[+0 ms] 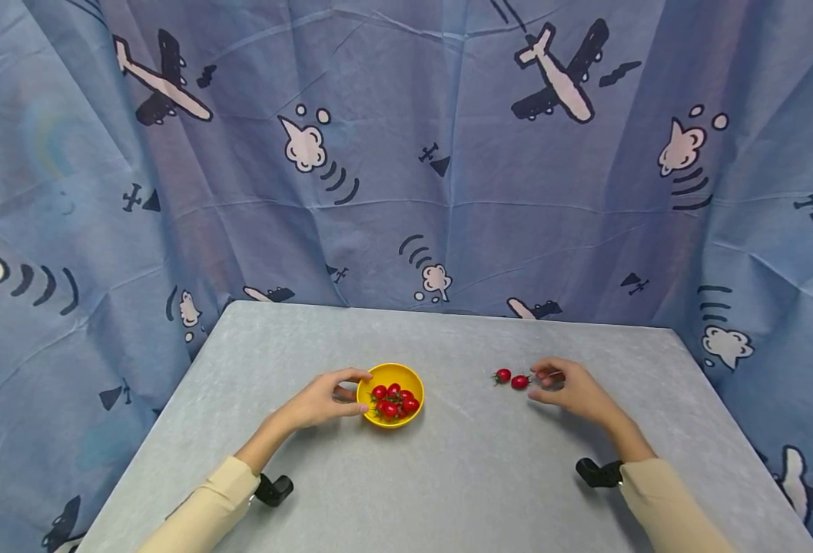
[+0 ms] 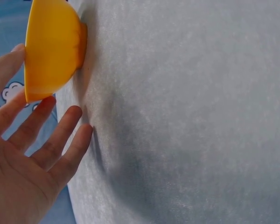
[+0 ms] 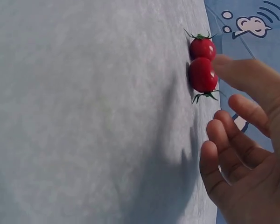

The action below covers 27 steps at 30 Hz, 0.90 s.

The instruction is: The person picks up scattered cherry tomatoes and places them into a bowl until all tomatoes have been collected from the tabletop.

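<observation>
A yellow bowl (image 1: pixel 416 384) holding several cherry tomatoes (image 1: pixel 390 408) stands mid-table. My left hand (image 1: pixel 323 398) is at its left side, with the thumb and forefinger touching the rim. In the left wrist view the bowl (image 2: pixel 53 51) shows from the side, and the other fingers of the left hand (image 2: pixel 35 163) are spread and fairly straight below it. Two red cherry tomatoes (image 1: pixel 520 382) with green stems lie close together on the right. Just right of them, my right hand (image 1: pixel 572 390) hovers with loosely bent fingers and nothing in its grasp; in the right wrist view its thumb overlaps the nearer tomato (image 3: pixel 201 74).
Both things stand on a light grey table (image 1: pixel 462 476), its back edge meeting a blue curtain (image 1: pixel 393 153) printed with airplanes and clouds. Black wrist cameras, such as the right one (image 1: pixel 598 473), sit at both beige sleeves (image 1: pixel 669 503).
</observation>
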{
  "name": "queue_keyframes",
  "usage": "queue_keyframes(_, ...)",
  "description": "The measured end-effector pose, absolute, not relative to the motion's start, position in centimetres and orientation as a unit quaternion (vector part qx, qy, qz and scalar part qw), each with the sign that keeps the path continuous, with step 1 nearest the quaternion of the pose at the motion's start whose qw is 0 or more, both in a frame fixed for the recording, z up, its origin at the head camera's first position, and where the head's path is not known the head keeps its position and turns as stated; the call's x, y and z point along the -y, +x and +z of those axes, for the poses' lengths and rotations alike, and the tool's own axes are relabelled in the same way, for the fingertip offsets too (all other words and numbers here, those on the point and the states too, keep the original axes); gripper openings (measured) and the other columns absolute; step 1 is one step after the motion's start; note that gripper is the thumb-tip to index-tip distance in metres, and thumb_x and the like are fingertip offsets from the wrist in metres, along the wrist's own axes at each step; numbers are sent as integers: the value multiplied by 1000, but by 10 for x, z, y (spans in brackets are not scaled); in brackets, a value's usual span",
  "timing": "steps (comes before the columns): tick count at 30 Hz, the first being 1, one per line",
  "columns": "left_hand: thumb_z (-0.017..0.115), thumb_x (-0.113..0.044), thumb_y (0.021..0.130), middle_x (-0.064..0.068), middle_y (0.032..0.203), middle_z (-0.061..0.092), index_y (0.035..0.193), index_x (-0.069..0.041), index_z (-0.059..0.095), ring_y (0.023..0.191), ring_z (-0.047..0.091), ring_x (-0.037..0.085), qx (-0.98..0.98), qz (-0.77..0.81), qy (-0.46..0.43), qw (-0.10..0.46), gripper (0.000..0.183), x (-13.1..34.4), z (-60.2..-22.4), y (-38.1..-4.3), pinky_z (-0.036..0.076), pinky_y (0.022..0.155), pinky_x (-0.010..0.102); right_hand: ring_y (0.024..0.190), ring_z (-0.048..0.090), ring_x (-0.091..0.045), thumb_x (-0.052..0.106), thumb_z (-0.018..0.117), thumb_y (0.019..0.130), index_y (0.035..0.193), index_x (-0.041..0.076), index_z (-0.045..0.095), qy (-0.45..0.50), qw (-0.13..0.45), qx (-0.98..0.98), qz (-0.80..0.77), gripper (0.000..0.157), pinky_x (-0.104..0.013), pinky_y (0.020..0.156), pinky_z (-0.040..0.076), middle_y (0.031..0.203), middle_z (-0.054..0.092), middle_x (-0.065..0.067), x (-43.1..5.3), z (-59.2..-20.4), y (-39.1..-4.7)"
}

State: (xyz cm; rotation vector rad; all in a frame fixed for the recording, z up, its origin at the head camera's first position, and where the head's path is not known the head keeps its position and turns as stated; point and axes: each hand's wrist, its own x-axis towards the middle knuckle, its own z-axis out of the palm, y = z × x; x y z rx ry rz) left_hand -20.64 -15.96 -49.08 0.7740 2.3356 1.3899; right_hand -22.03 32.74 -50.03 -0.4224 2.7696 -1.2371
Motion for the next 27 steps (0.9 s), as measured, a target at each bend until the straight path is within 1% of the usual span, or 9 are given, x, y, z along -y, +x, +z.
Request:
queue_keyframes(4,75,-15,95,19,145,51,141,-1,56,113,64,36,-819,482,269,156,52,159,-491,-207,56,93,42,98,63,-31,16,87,83,124,-8,62,-138,56,-904,-401,54,-34,80,56,112,65,-17,-322,-499,-223)
queue_keyframes(9,75,-15,96,21,145,50,141,2,55,113,64,37,-819,481,272,153,52,158,-491,-207,55,93,40,99,63,-32,16,88,81,124,-9,62,-147,53,-905,-397,56,-42,84,55,114,65,-19,-314,-497,-226)
queue_keyframes(13,74,-14,96,22,146,49,141,3,54,112,64,37,-819,480,274,153,52,158,-490,-206,55,93,38,97,64,-30,15,89,81,122,-9,63,-153,53,-906,-391,54,-42,83,55,113,67,-17,-308,-498,-229)
queue_keyframes(19,75,-15,95,21,146,50,141,2,55,113,64,36,-820,480,270,155,53,159,-491,-206,55,93,39,93,63,-27,10,88,80,115,-7,66,-156,61,-911,-377,44,-41,82,55,107,68,-13,-304,-502,-236)
queue_keyframes(23,75,-15,95,21,146,50,141,2,55,113,64,36,-819,483,267,157,53,159,-491,-207,55,94,43,88,60,-23,6,86,80,107,-4,68,-140,70,-918,-365,34,-35,76,53,95,66,-6,-301,-504,-241)
queue_keyframes(27,75,-14,95,21,146,50,141,2,55,113,64,37,-817,486,267,159,53,159,-491,-207,55,94,45,84,58,-21,3,85,81,100,0,69,-132,81,-921,-359,25,-32,71,51,88,63,-4,-299,-504,-244)
